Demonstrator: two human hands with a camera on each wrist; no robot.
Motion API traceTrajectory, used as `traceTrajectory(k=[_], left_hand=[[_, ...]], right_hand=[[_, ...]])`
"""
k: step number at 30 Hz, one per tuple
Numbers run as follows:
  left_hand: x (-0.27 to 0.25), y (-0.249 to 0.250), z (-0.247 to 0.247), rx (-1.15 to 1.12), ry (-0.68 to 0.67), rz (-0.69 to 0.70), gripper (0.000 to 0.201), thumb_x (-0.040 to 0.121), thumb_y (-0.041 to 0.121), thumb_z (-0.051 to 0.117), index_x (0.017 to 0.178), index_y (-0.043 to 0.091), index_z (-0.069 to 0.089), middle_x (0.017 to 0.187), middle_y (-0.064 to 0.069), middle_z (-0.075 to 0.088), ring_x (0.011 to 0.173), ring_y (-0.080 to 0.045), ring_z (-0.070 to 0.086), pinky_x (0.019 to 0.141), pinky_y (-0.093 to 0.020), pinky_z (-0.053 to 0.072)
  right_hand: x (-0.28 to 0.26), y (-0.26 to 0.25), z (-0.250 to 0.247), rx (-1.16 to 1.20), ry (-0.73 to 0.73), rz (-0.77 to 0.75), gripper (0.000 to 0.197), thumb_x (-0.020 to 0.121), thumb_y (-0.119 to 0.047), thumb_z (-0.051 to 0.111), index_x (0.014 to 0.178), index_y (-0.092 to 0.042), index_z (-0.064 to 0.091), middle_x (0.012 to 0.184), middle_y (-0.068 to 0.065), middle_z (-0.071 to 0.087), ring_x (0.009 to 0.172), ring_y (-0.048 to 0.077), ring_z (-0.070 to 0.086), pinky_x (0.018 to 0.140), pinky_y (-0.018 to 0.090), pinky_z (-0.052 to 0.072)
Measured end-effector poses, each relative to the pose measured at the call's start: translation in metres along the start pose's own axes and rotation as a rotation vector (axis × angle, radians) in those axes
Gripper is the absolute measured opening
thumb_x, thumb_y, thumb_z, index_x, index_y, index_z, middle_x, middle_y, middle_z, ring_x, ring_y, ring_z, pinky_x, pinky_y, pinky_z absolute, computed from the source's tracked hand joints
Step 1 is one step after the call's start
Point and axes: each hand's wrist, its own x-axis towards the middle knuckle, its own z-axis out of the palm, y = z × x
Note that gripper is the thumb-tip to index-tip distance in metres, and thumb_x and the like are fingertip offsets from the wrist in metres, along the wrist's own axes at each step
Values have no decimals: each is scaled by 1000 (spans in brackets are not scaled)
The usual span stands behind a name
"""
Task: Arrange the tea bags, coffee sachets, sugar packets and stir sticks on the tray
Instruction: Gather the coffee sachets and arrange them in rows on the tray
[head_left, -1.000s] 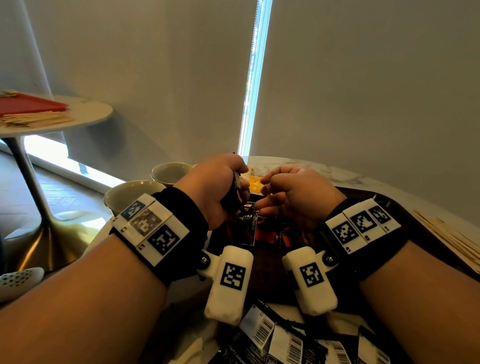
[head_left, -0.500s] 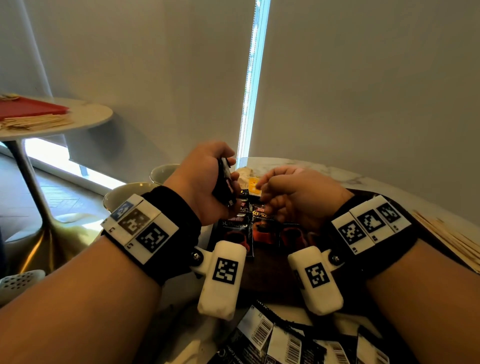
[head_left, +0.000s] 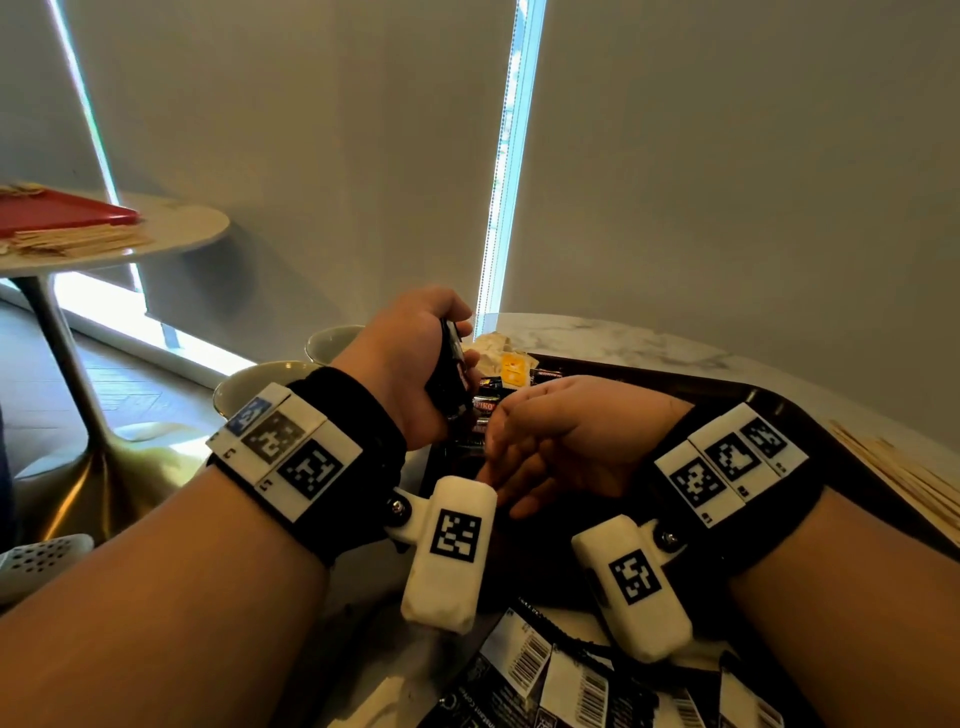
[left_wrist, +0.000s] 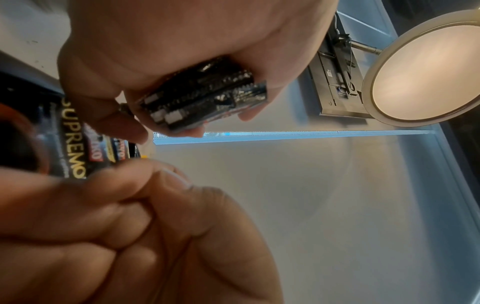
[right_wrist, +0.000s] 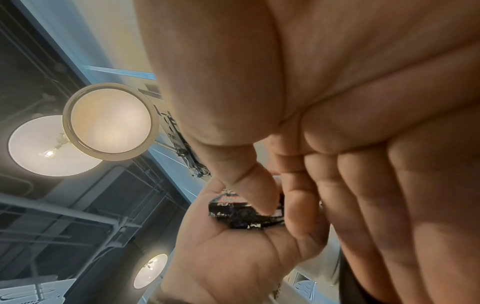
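Note:
My left hand (head_left: 457, 353) is raised above the dark brown tray (head_left: 675, 384) and grips a stack of black coffee sachets (head_left: 449, 371). The left wrist view shows that stack (left_wrist: 205, 96) clamped between thumb and fingers. Lower and nearer to me, my right hand (head_left: 498, 478) hangs over the tray with relaxed fingers and holds nothing I can see. In the right wrist view its thumb (right_wrist: 257, 195) overlaps the stack (right_wrist: 241, 216); I cannot tell whether they touch. More black sachets (head_left: 485, 402) lie in a row on the tray, with a yellow packet (head_left: 514, 371) behind them.
Wooden stir sticks (head_left: 904, 478) lie on the marble table right of the tray. Loose sachets with barcodes (head_left: 561, 675) lie at the table's near edge. Two pale cups (head_left: 332, 340) (head_left: 249, 384) stand left. A side table with a red tray (head_left: 57, 213) is far left.
My left hand rose with the sachet stack. My right hand left the sachets on the tray, dropped toward me and uncurled its fingers.

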Motion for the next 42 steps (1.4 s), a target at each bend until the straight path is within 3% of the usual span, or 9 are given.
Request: traceTrajectory(k=[9,18,26,29,30,32,35,42], left_hand=[[2,-1,2,23,1,3,19,86,29,55,95,13,56,74,-7,52,58,-17,48,59,-28,44],[4,-3,1,81,-2,-1,20,87,29,55,98,12,57,77,-8,53,64,-21,50,62,-32,44],[6,-6,3,69,-34,-31,18,87,28,53,98,13,54,81,-8,49,68,-21,49,77,-40,45],[8,-7,2,68,-29,-33,20,86,27,53,100,12,54,81,-8,49,69,-21,49,80,-40,43],[9,-8,2,70,-28,-32,20,85,27,54,100,12,54,80,-8,49,68,-21,49,78,-40,43],[10,-9,2,80,-26,-27,20,84,26,54,99,12,54,80,-8,49,68,-22,49,75,-38,44],[10,-10,3,83,-15,-15,21,85,25,54,99,11,54,81,-10,48,67,-22,48,67,-33,44],[10,-10,2,105,19,18,21,87,25,54,102,9,54,94,-13,48,73,-22,49,62,-33,46]], right_hand=[[6,4,-4,36,93,-43,10,94,-5,53,94,-3,63,103,24,69,98,38,70,81,43,59],[9,6,-7,26,152,-103,13,94,-4,53,87,-7,64,97,17,68,85,30,72,66,35,54],[9,4,-10,-36,217,-54,9,91,-13,58,97,-9,63,95,15,68,77,28,64,58,31,47],[8,3,-13,-51,263,1,29,78,-25,63,100,-5,61,88,16,69,84,36,58,67,38,41],[7,2,-13,-31,269,8,26,81,-24,62,98,-4,59,85,15,68,84,35,60,67,37,43],[6,2,-15,-6,248,21,16,94,-19,54,95,-3,57,81,13,67,77,29,67,61,31,49],[3,2,-13,-36,153,49,18,98,-15,49,98,0,58,83,15,69,73,26,70,56,28,53],[2,3,-7,-127,28,124,22,100,-18,48,109,-3,61,105,19,71,90,30,71,66,31,53]])
